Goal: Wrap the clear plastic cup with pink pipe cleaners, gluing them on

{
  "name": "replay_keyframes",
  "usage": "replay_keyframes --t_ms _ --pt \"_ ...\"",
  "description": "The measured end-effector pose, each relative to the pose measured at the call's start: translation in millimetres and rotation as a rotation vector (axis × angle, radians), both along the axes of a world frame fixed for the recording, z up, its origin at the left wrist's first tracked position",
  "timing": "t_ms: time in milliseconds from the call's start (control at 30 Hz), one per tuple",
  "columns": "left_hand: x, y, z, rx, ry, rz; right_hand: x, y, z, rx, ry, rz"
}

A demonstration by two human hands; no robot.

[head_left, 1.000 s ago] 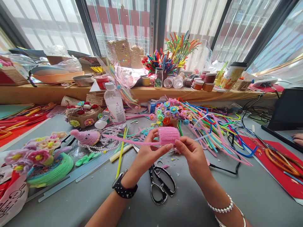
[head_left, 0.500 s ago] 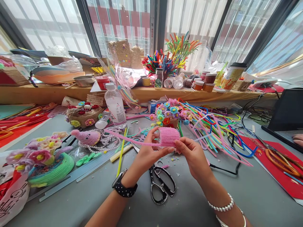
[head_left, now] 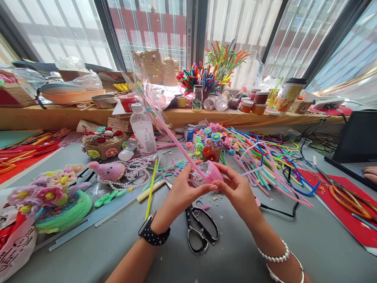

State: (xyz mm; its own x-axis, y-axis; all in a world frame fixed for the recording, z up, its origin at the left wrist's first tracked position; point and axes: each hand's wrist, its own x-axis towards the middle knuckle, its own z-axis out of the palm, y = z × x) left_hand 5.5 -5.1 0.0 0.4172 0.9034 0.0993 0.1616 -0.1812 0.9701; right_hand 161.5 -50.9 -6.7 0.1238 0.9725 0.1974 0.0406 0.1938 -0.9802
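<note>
Both my hands hold a small clear cup wrapped in pink pipe cleaner (head_left: 209,173) above the grey table (head_left: 235,255). My left hand (head_left: 182,192) pinches its left side, fingers closed round it, a black dotted watch on the wrist. My right hand (head_left: 237,190) grips the right side, bracelets on that wrist. The cup's open mouth tips toward me. A loose pink pipe cleaner end (head_left: 173,137) runs from the cup up and to the left.
Black scissors (head_left: 200,230) lie just below my hands. Around them: a pile of coloured pipe cleaners (head_left: 265,157), a flower basket (head_left: 207,143), a water bottle (head_left: 143,131), a pink knitted bird (head_left: 107,171) with pearls, glue sticks (head_left: 88,222). Another person's hand (head_left: 370,173) rests on a laptop at right.
The pink-wrapped cup has been turned so its clear mouth faces me, and the loose pipe cleaner end has swung from pointing left to pointing up-left.
</note>
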Motion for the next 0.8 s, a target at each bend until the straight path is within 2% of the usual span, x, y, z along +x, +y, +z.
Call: replay_keyframes --t_ms 133,267,467,567,800 --pt "1.0 0.0 1.1 0.09 0.029 0.049 0.1 0.6 -1.8 0.021 0.007 -0.05" --pt "2.0 -1.1 4.1 0.106 0.057 0.03 1.5 1.0 -1.7 0.038 0.008 -0.071" --pt "1.7 -2.0 5.1 0.115 0.041 0.071 1.8 1.0 -0.9 0.076 -0.135 -0.097" --pt "1.5 -0.7 2.9 0.074 -0.04 0.041 2.2 1.0 -0.8 0.056 -0.109 -0.091" --pt "2.2 1.6 0.2 -0.122 -0.305 -0.13 1.6 0.4 -1.6 0.017 -0.012 -0.078"
